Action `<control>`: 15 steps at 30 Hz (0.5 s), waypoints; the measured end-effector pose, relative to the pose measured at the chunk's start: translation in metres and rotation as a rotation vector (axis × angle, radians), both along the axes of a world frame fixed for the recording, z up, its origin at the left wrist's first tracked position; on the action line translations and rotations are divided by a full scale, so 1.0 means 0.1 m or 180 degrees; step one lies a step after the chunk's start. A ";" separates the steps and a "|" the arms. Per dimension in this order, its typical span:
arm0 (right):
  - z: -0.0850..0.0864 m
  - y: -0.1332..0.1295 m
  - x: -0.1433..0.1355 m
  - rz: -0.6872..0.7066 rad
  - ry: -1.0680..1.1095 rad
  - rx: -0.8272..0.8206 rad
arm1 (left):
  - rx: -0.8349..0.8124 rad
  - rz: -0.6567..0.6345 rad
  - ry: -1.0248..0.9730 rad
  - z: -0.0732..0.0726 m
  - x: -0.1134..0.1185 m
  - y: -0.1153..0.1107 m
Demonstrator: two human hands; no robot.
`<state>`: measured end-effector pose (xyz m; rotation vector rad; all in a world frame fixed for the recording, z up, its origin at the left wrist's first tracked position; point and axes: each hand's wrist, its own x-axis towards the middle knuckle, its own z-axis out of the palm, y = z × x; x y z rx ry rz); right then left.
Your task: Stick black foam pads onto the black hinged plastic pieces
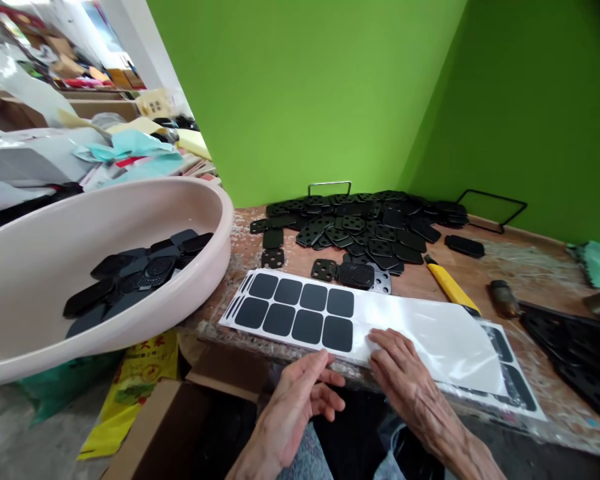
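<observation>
A white sheet (pixel 363 308) with black rounded squares (pixel 307 325) lies along the table's front edge, its right part covered by a pale, glossy backing film (pixel 430 333). My right hand (pixel 405 373) rests on the film's left part, palm down, fingers loosely spread. Just off the sheet's front edge, my left hand (pixel 305 400) is held with its thumb near the lower right square and its fingers curled apart, nothing between them. Behind the sheet lie a black piece with a ribbed pad (pixel 356 275) and a perforated plate (pixel 324 269).
A pink basin (pixel 220 233) with black pieces stands at the left. Many black plates (pixel 365 227) are piled against the green wall (pixel 305 87). A yellow cutter (pixel 447 283), a small jar (pixel 503 298) and black parts lie at the right. Cardboard boxes stand below.
</observation>
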<state>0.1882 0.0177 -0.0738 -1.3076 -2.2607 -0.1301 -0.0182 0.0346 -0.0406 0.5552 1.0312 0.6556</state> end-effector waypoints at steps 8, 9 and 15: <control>-0.31 0.03 -0.04 -0.0003 -0.0126 0.0633 | 0.0072 0.0122 -0.0053 -0.21 0.03 -0.02; -0.34 0.03 -0.04 -0.0031 -0.0182 0.0683 | 0.0079 0.0136 -0.0092 -0.24 0.02 -0.05; -0.44 0.04 -0.01 0.0094 -0.0487 0.0890 | 0.0894 -0.0504 0.0783 0.01 -0.12 0.19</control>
